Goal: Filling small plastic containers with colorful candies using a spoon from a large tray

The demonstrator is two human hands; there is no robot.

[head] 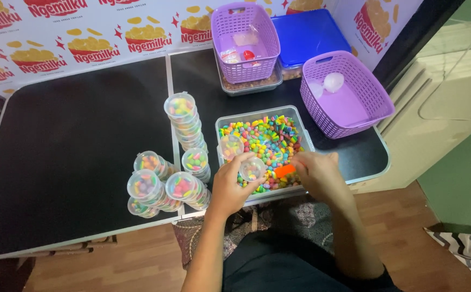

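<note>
My left hand (232, 186) holds a small clear plastic cup (252, 168) partly filled with colourful candies, over the near edge of a clear tub (303, 116) full of the same candies. My right hand (315, 172) grips an orange scoop (285, 170) that rests in the candies beside the cup. Another small clear cup (230, 146) lies inside the tub at its left side.
Stacks of filled, lidded cups (184, 116) stand on the black table (78, 140) left of the tub. Two purple baskets (349, 92) (244, 40) and a blue-lidded box (308, 35) sit at the back right. The table's front edge runs just below my hands.
</note>
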